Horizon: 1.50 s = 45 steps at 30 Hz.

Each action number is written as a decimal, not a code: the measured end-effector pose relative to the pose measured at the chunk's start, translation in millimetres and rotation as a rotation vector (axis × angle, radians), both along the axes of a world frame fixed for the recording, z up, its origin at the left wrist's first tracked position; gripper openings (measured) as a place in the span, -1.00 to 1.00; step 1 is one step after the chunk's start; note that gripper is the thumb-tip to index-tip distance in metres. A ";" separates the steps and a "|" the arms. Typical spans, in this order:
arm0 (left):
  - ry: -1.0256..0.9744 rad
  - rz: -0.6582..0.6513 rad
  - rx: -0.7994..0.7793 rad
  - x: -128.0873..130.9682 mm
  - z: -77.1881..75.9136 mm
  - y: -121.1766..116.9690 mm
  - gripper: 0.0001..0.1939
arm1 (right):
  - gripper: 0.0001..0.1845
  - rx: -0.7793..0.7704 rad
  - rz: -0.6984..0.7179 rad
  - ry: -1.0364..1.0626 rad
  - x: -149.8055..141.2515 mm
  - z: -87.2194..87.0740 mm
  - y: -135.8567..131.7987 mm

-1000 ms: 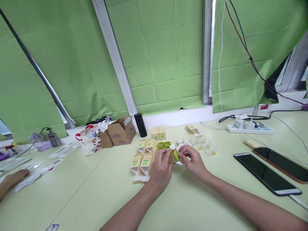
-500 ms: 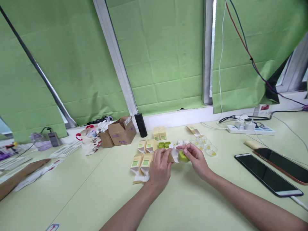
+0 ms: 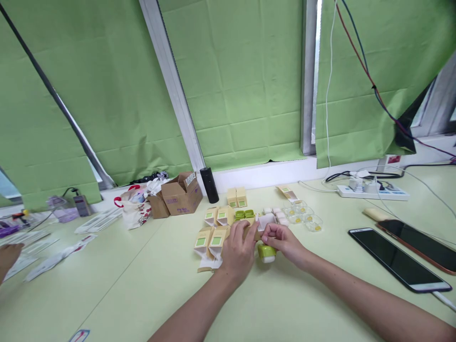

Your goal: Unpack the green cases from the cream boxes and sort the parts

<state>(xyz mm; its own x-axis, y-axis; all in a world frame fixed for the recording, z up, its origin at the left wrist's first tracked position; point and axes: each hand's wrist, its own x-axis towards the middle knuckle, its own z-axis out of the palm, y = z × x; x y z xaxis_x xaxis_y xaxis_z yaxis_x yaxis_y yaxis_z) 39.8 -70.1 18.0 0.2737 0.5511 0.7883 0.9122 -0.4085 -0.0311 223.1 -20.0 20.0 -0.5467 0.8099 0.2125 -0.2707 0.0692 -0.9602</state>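
A small tan cardboard box (image 3: 252,232) with a white inner flap is in the fingers of my left hand (image 3: 238,249), which hides much of it. My right hand (image 3: 285,243) pinches the box's right end, thumb and fingers close together. Just beneath those fingertips is a small green case (image 3: 266,251) with a white end facing me; whether it rests on the table or pokes out of the box I cannot tell. Left of my hands stand several similar boxes with green labels (image 3: 215,241). Behind them lie green cases (image 3: 244,214), small white pieces (image 3: 281,216) and clear cups with yellow spots (image 3: 302,216).
At right lie two phones (image 3: 399,259) and a white power strip (image 3: 373,192) with cables. A black cylinder (image 3: 209,185), an opened carton (image 3: 181,194) and a cloth bag (image 3: 136,211) stand at the back. Another person's hand (image 3: 10,256) shows at far left.
The green case has dropped lower and turned, its white end now showing. My right fingers have shifted from the case to the box's end. The other person's hand has drawn back left.
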 end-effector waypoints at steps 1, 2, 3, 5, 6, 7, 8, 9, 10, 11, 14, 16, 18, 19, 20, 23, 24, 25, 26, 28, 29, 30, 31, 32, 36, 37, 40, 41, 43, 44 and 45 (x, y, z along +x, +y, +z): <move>-0.006 0.016 -0.004 -1.1 -0.1 0.5 -0.47 | -0.52 0.031 -0.033 0.015 0.5 1.4 0.5; -0.007 0.030 -0.007 -2.2 0.0 0.9 -0.45 | -0.54 0.065 -0.073 0.027 1.3 2.6 1.1; -0.005 0.043 -0.011 -3.4 0.2 1.2 -0.43 | -0.55 0.098 -0.118 0.032 2.6 3.8 2.0; -0.006 0.073 -0.021 -5.7 1.2 1.7 -0.39 | -0.56 0.149 -0.206 0.016 6.6 5.9 4.3; -0.012 0.088 -0.025 -7.0 2.0 2.1 -0.38 | -0.56 0.166 -0.241 0.000 9.3 7.2 5.6; -0.025 0.103 -0.027 -8.4 3.0 2.7 -0.37 | -0.57 0.181 -0.267 -0.021 12.4 8.8 6.8; -0.045 0.115 -0.028 -9.9 4.1 3.4 -0.37 | -0.59 0.201 -0.284 -0.053 15.8 10.8 7.7; -0.069 0.123 -0.029 -11.5 5.2 4.3 -0.38 | -0.62 0.232 -0.294 -0.101 19.2 13.1 8.2; -0.095 0.129 -0.029 -13.3 6.5 5.2 -0.38 | -0.66 0.278 -0.301 -0.170 22.4 15.5 8.1; -0.120 0.135 -0.029 -15.0 7.7 6.1 -0.39 | -0.71 0.340 -0.308 -0.259 25.2 18.0 7.6; -0.180 0.161 -0.041 -19.0 10.5 7.9 -0.40 | -0.84 0.584 -0.331 -0.585 29.9 22.2 3.4; -0.209 0.173 -0.056 -20.2 11.1 8.1 -0.40 | -0.82 0.721 -0.338 -0.755 29.6 20.9 0.3; -0.248 0.173 -0.067 -20.2 10.0 8.1 -0.40 | -0.79 0.806 -0.334 -0.846 28.0 16.8 -1.9; -0.272 0.169 -0.072 -19.9 8.9 8.3 -0.40 | -0.79 0.836 -0.333 -0.873 27.2 14.4 -2.4; -0.297 0.165 -0.079 -19.5 7.7 8.6 -0.40 | -0.79 0.862 -0.332 -0.894 26.6 12.1 -2.7; -0.369 0.150 -0.112 -18.1 4.4 10.1 -0.41 | -0.78 0.923 -0.325 -0.950 26.8 9.4 -3.0; -0.394 0.143 -0.125 -17.5 3.9 10.5 -0.40 | -0.78 0.934 -0.316 -0.957 27.7 10.4 -3.2; -0.422 0.137 -0.135 -17.0 3.9 10.8 -0.40 | -0.78 0.936 -0.305 -0.956 28.8 12.3 -3.5; -0.452 0.129 -0.144 -16.5 4.2 11.0 -0.40 | -0.77 0.928 -0.292 -0.948 30.2 15.0 -3.7; -0.524 0.106 -0.158 -15.3 5.4 11.2 -0.41 | -0.78 0.876 -0.263 -0.910 33.2 21.8 -3.5; -0.564 0.093 -0.163 -14.8 5.9 11.3 -0.42 | -0.80 0.828 -0.249 -0.876 34.5 25.2 -2.7; -0.604 0.077 -0.169 -14.3 6.2 11.5 -0.43 | -0.83 0.769 -0.238 -0.824 35.5 28.0 -1.4; -0.647 0.057 -0.175 -13.8 6.1 11.9 -0.44 | -0.85 0.702 -0.228 -0.749 36.1 29.9 0.4; -0.693 0.033 -0.182 -13.4 5.6 12.4 -0.45 | -0.87 0.636 -0.226 -0.655 36.1 30.7 2.5; -0.900 -0.080 -0.242 -12.8 2.1 15.4 -0.44 | -0.72 0.461 -0.301 -0.321 30.3 23.0 10.2; -0.945 -0.101 -0.254 -12.7 1.7 16.1 -0.43 | -0.69 0.444 -0.325 -0.290 27.8 19.2 11.3; -1.035 -0.154 -0.262 -12.3 3.1 16.9 -0.39 | -0.65 0.441 -0.370 -0.259 20.3 7.1 13.4; -1.057 -0.177 -0.262 -12.0 4.1 16.8 -0.38 | -0.66 0.455 -0.379 -0.254 18.2 3.5 13.9; -1.102 -0.233 -0.269 -10.9 6.0 16.7 -0.36 | -0.71 0.501 -0.400 -0.265 15.0 -2.7 14.9; -1.123 -0.261 -0.275 -10.3 6.7 16.7 -0.35 | -0.74 0.528 -0.412 -0.282 14.0 -5.2 15.5; -1.142 -0.285 -0.279 -9.6 7.0 17.0 -0.34 | -0.77 0.554 -0.421 -0.305 13.4 -7.4 16.1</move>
